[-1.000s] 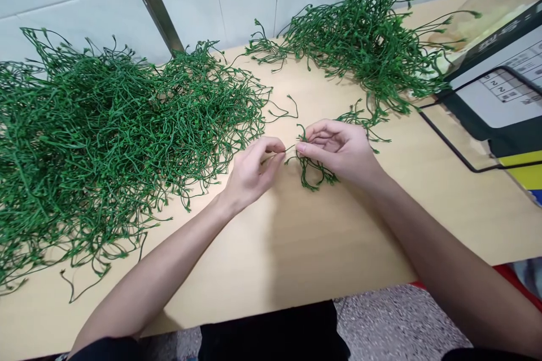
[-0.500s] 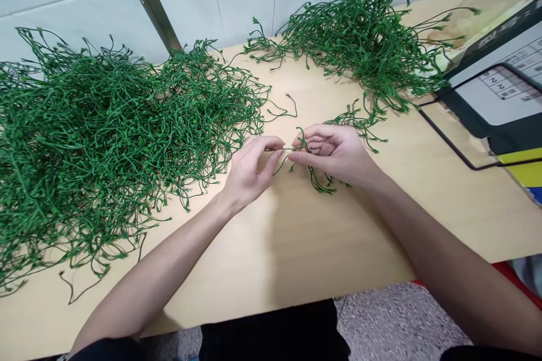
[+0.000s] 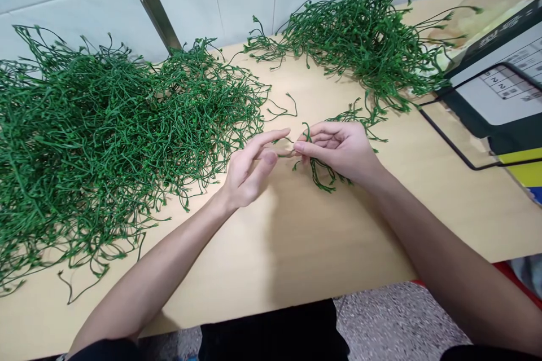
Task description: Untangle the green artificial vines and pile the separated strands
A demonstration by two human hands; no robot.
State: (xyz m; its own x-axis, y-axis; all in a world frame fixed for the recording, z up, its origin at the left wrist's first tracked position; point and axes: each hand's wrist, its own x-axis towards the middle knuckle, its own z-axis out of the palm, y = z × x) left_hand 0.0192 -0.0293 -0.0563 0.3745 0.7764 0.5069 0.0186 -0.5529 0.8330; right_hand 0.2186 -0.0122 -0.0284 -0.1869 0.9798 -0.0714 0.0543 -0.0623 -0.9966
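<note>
R hand (image 3: 345,149) grip: thumb & index pinched tight on slim bundle of dark-green, plastic-looking stems w/ small forked tips (image 3: 317,176). L hand (image 3: 249,172) grip: thumb & index well parted, fingers loosely curved; stem bits show in the gap, but can't tell if fingertips touch any (pale, blurred there).

Landmark = big, tangled heap of same dark-green stems (image 3: 127,118). Bundle lies to R of big heap, just past L hand. So, order going R from big heap: L hand, stem ends, R pinch.

Key relation: thin stem ends run crosswise from R pinch back twd big heap, i.e. into L grip's gap; rest of bundle droops below R thumb, tips twd near edge of table. L hand nearer big heap; R hand nearer bundle, has it outright.

Also: small, loose cluster of green stems (image 3: 359,115) on pale wood-look table (image 3: 220,282), farther R of big heap, just behind R hand. Single bent green stem (image 3: 284,113) just off big heap's R side. Second, smaller heap of green stems (image 3: 359,34) R of big heap, near wall. Dark-green & white printed box (image 3: 486,104) farthest R of big heap, black handle-like loop (image 3: 474,168) in front.
</note>
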